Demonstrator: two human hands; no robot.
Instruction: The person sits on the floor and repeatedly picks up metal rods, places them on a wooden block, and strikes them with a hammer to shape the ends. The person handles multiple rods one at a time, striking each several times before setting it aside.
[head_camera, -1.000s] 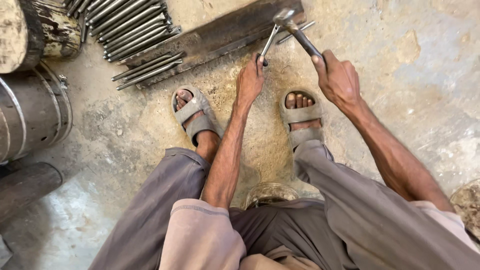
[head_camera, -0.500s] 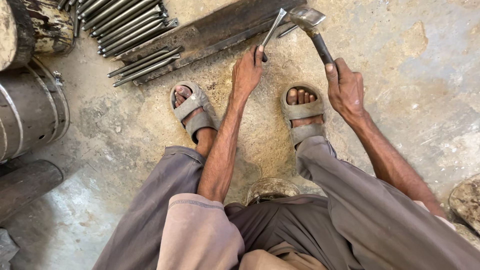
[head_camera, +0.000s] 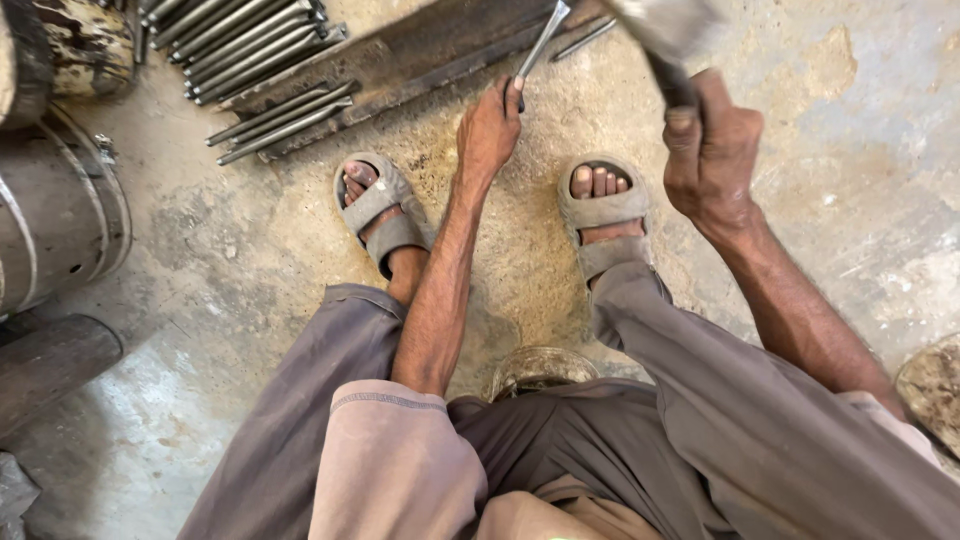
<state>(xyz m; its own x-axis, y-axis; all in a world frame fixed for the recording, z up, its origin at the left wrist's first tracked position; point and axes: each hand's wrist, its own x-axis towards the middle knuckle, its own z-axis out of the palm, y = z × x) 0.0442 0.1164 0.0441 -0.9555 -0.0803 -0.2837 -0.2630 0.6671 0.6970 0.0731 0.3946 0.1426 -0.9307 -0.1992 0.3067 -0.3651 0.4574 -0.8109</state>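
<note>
Your left hand (head_camera: 488, 130) reaches forward between your feet and pinches the near end of a thin metal rod (head_camera: 540, 42), fingers closed on it, so that the rod slants up and away with its far end resting on the dark steel bar (head_camera: 400, 55) that lies across the concrete floor (head_camera: 860, 150). Your right hand (head_camera: 710, 150) is wrapped tight around the dark handle of a hammer (head_camera: 665, 35), held up close to the camera; the head is blurred at the top edge of the view, above and to the right of the rod and apart from it. Your feet, in grey sandals (head_camera: 385, 210), sit flat on the floor either side of your left forearm, and the right sandal lies just below your right hand. Beyond the left sandal, a row of similar rods (head_camera: 240, 40) lies side by side, some of them leaning against the near edge of the steel bar. At the far left stand a metal drum (head_camera: 55, 215) and a dark log (head_camera: 50, 365) below it, both well apart from your hands.
</note>
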